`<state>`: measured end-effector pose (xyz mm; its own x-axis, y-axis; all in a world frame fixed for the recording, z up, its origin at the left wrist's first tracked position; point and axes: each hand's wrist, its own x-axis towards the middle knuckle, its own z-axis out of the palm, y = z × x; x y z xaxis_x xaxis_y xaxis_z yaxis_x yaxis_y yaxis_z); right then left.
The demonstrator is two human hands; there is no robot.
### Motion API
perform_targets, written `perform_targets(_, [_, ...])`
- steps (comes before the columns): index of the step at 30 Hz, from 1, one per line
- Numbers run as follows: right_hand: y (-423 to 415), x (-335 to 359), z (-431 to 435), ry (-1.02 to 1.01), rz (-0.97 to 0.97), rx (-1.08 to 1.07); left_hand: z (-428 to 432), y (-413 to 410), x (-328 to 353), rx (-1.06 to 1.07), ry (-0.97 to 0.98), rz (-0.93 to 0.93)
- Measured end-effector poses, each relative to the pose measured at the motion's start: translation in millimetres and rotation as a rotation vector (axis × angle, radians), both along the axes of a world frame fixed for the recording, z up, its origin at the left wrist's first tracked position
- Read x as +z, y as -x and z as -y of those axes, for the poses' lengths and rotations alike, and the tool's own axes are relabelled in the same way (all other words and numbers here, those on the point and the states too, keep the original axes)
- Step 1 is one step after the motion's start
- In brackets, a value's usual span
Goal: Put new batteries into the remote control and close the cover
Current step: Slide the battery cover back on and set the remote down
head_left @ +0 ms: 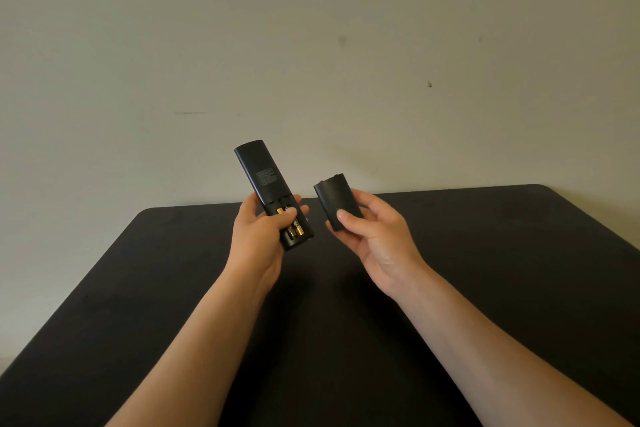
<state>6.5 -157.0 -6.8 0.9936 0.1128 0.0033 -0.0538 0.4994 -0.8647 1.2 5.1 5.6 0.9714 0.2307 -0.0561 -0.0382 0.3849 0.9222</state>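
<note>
My left hand (258, 236) holds a black remote control (265, 180) back side up, raised above the table and tilted away from me. Its battery compartment is uncovered at the near end, and two gold-and-black batteries (294, 229) lie inside; my thumb rests across them. My right hand (377, 236) holds the black battery cover (334, 198) upright between thumb and fingers, a little to the right of the remote and apart from it.
A black table (485, 270) with rounded far corners spreads below both hands. A plain pale wall (311, 45) rises right behind its far edge.
</note>
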Motion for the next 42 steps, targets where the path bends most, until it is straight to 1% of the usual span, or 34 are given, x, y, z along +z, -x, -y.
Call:
perform_targets(5, [-1.0, 1.1, -1.5, -0.036, -0.068, -0.010, -0.3, 0.1, 0.2, -0.004, 0.000, 0.006])
perform_targets(8, [-0.7, 2.5, -0.6, -0.002, -0.098, -0.017, -0.7, 0.2, 0.9, -0.010, 0.021, -0.001])
perform_targets(12, [1.7, 2.9, -0.6, 0.096, -0.074, 0.004, -0.3, 0.0, 3.1, -0.028, 0.052, -0.002])
perform_targets(17, [4.9, 4.9, -1.5, 0.082, -0.031, 0.047, 2.7, 2.5, 5.9, -0.026, 0.118, 0.009])
perform_targets(20, [7.1, 5.1, -1.4, 0.085, -0.011, 0.073, 5.1, 4.4, 7.4, -0.012, 0.123, 0.002])
perform_targets(26, [9.4, 3.2, -5.4, 0.192, 0.016, 0.119, 6.5, 3.9, 6.8, -0.002, 0.134, 0.006])
perform_targets(34, [10.3, 0.7, -7.8, 0.317, 0.054, 0.103, 7.2, 3.8, 5.4, -0.029, 0.139, 0.033])
perform_targets(38, [10.7, 1.4, -8.5, 0.331, 0.043, 0.084, 8.8, 3.9, 4.7, -0.064, 0.158, 0.046])
perform_targets(42, [11.3, 1.7, -9.0, 0.351, 0.033, 0.068, 8.4, 3.8, 2.8, -0.104, 0.132, 0.074])
